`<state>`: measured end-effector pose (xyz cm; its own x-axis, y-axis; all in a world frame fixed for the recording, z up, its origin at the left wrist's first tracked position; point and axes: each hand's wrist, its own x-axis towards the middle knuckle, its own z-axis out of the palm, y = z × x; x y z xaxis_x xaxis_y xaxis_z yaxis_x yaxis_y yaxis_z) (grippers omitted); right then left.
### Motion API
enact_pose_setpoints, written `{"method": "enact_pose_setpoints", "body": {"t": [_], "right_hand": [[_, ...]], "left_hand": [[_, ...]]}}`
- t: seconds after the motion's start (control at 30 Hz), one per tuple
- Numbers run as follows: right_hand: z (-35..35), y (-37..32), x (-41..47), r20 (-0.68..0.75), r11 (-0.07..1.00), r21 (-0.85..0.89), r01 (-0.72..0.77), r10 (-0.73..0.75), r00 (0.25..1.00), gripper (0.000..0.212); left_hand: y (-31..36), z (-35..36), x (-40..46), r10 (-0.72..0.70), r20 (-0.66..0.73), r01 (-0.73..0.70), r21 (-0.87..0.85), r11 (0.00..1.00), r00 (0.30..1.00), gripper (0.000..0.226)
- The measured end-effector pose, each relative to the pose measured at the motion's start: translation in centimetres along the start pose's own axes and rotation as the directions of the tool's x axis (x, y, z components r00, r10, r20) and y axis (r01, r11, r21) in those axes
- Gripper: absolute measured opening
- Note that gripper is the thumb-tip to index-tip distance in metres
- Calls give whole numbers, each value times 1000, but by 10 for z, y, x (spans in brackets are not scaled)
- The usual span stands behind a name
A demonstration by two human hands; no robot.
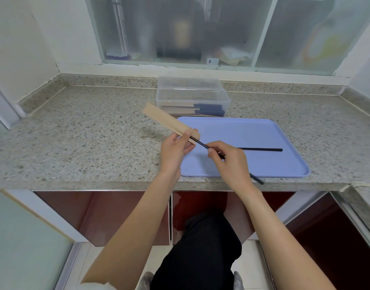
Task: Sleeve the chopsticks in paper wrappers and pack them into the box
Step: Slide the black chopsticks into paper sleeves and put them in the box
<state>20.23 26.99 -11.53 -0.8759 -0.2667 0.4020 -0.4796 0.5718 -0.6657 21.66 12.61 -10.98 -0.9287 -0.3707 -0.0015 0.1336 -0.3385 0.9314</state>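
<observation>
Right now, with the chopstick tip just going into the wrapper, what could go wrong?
1. Only the tip of the chopstick is inside the wrapper, which the left hand pinches near its mouth; a skewed push could crumple or tear the paper.
2. The right hand grips mid-shaft, so the rear end hanging past the counter edge might catch it.

Speckled granite counter (75, 132), matt paper wrapper (167, 120)

A speckled granite counter (85, 130) fills a white-walled alcove. Behind it, a frosted sliding window (200, 30) lets in soft daylight. Below the counter sit glossy dark red cabinet doors (108, 216), above a pale tiled floor (245, 266).
</observation>
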Motion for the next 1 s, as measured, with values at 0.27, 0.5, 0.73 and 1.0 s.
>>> {"method": "enact_pose_setpoints", "body": {"t": [0.27,0.5,0.73,1.0], "right_hand": [[-41,31,-14,354,994,-7,-113,108,929,16],[-39,34,-14,190,993,65,-95,82,978,20],[-19,25,-8,201,997,24,-74,67,977,22],[-29,57,22,-10,970,-241,-24,23,1000,23]], "left_hand": [[10,-24,15,14,-185,-34,-106,994,983,12],[2,-13,15,-50,-77,45,-76,996,996,20],[-12,-4,9,-89,-53,86,-51,995,995,22],[-11,-12,13,-79,-92,73,-64,995,993,21]]}}
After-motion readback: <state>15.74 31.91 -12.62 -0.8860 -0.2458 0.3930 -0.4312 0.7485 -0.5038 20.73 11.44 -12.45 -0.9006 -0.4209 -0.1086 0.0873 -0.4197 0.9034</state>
